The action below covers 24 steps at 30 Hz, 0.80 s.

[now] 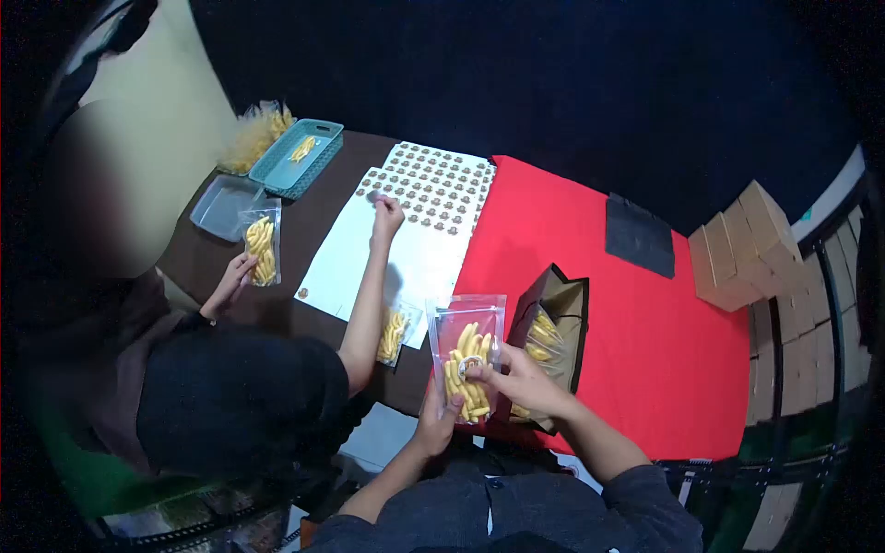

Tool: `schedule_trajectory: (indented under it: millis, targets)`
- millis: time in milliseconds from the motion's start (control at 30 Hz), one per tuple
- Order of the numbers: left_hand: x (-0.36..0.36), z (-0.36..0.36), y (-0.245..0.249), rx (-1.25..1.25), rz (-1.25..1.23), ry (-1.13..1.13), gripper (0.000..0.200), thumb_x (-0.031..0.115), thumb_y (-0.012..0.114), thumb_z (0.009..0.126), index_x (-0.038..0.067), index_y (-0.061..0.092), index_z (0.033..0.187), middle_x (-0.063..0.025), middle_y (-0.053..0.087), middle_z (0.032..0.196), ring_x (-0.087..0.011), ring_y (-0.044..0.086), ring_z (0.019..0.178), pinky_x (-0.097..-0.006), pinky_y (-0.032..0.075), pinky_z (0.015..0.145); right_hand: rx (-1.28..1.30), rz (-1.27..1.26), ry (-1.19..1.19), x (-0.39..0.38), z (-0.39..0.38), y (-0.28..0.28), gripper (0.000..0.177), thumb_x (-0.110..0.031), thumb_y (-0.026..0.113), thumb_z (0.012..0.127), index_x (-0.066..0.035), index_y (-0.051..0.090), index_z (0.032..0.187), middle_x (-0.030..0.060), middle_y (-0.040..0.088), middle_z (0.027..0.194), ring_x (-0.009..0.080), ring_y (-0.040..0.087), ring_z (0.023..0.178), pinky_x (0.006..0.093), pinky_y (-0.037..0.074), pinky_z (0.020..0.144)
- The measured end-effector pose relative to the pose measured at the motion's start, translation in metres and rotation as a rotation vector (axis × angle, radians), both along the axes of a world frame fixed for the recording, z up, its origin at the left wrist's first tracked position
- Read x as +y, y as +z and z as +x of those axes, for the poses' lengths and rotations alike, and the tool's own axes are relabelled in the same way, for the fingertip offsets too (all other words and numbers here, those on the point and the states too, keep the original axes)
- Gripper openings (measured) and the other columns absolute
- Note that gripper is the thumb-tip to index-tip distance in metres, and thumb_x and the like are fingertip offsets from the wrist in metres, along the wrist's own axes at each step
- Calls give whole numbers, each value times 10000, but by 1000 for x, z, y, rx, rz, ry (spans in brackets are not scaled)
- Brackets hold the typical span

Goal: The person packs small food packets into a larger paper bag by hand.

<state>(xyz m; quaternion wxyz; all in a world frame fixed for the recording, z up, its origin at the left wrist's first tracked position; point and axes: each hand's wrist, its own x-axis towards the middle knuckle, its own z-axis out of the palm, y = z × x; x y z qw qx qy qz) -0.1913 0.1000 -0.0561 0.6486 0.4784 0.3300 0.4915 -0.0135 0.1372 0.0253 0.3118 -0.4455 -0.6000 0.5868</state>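
A clear zip pouch (472, 323) of yellow finger-shaped snacks is upright in front of me, above the table's near edge. My left hand (435, 426) grips its lower left side. My right hand (527, 380) holds its right side, with a finger or thumb over the front beside a small round sticker (469, 365). Some of the right fingers are hidden. Just right of the pouch stands an open brown paper bag (573, 336) with dark sides, holding yellow-filled pouches (544, 336). Another filled pouch (392, 336) lies to the left, by the co-worker's arm.
A co-worker at left holds a filled pouch (262, 249) and reaches over white sticker sheets (433, 189). Behind are a teal basket (323, 166) and a grey tray (221, 207). On the red cloth (645, 359) lie a flat black bag (640, 235) and cardboard boxes (737, 244).
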Motion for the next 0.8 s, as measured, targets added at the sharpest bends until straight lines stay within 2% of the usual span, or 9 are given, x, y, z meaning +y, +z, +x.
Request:
schedule_trajectory:
  millis: [267,333,433,467,567,633,667,700,800]
  targets:
    - [16,-5,41,-10,-100,-269,596,270,606,885,-19,381,1354,-118,547,1231,-174,534,1134,-313,418,962,234,-23,-307,-44,6,10,263,-176,623,932,16,625,1111,47,677,983,85,610,923,271,485,815]
    - [14,-8,60,-87,-162,-319,661,318,641,830,-19,396,1343,-116,583,1184,-165,579,1064,-300,460,909,54,134,-309,-53,9,26,259,-173,663,902,2,642,1090,65,687,974,86,618,904,278,496,797]
    - [14,-6,62,127,-15,-260,536,344,657,865,-24,494,1220,-100,636,1070,-154,604,989,-299,479,859,-63,299,-331,-60,5,36,322,-220,709,860,-19,634,1100,99,690,933,142,660,848,301,514,773]
    - [14,-3,62,176,25,-228,502,352,662,877,-25,527,1178,-95,654,1031,-151,612,964,-299,485,842,-62,180,-343,-63,3,33,328,-248,701,868,-22,623,1093,108,680,913,167,667,839,319,515,768]
    - [10,9,58,136,-13,-156,434,353,605,937,-32,539,1125,-91,650,1020,-132,608,922,-287,488,822,203,279,-432,-60,-12,1,304,-271,624,930,-10,590,1083,75,667,825,103,632,683,288,507,608]
    - [6,15,71,-7,-36,-127,431,324,569,961,-49,514,1168,-100,639,1047,-139,603,943,-285,483,837,168,-3,-347,-66,-5,38,288,-262,573,964,-6,573,1096,46,648,774,69,595,620,257,478,540]
    - [4,20,76,-30,-20,-113,441,308,539,977,-58,486,1218,-106,628,1072,-145,596,966,-286,478,853,95,277,-375,-64,-7,20,267,-247,545,980,-8,565,1098,33,623,739,63,574,592,241,446,503]
    - [6,18,66,14,45,-105,461,333,518,982,-65,498,1215,-115,635,1055,-143,598,963,-290,483,840,217,419,-411,-59,-14,5,254,-236,536,984,-5,565,1087,25,603,703,77,569,595,245,439,516]
    - [8,6,50,160,94,-155,514,393,478,988,-41,449,1261,-101,590,1111,-149,583,993,-296,466,872,104,231,-290,-64,-5,0,299,-276,499,998,3,558,1090,41,596,727,106,570,664,283,456,601]
